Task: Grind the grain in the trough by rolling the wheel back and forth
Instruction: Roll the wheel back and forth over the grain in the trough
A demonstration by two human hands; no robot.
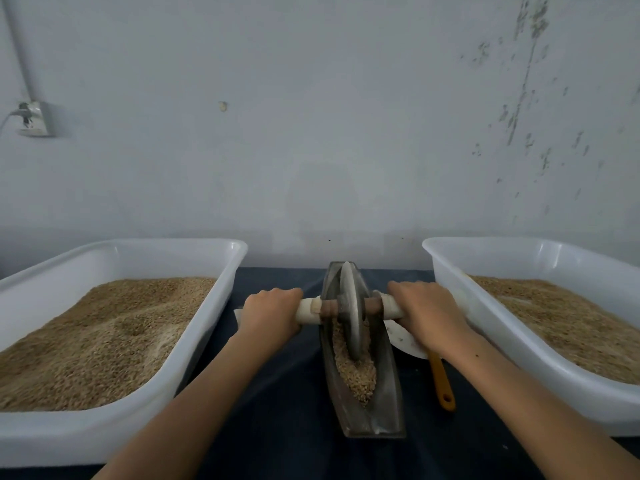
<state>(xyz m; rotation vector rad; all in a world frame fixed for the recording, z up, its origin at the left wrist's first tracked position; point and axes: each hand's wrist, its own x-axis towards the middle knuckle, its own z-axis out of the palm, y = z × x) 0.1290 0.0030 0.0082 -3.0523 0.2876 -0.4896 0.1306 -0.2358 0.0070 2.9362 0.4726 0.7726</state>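
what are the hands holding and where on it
The wheel, by its axle: the left hand grips the white-wrapped handle on its left, the right hand grips the one on its right. The disc itself is untouched.

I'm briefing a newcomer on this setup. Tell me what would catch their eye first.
First, the metal wheel standing upright in the narrow trough at the centre, with the left hand and right hand gripping its handle on either side. Next, the two big white tubs of grain, one at the left and one at the right. An orange-handled tool lies beside the trough.
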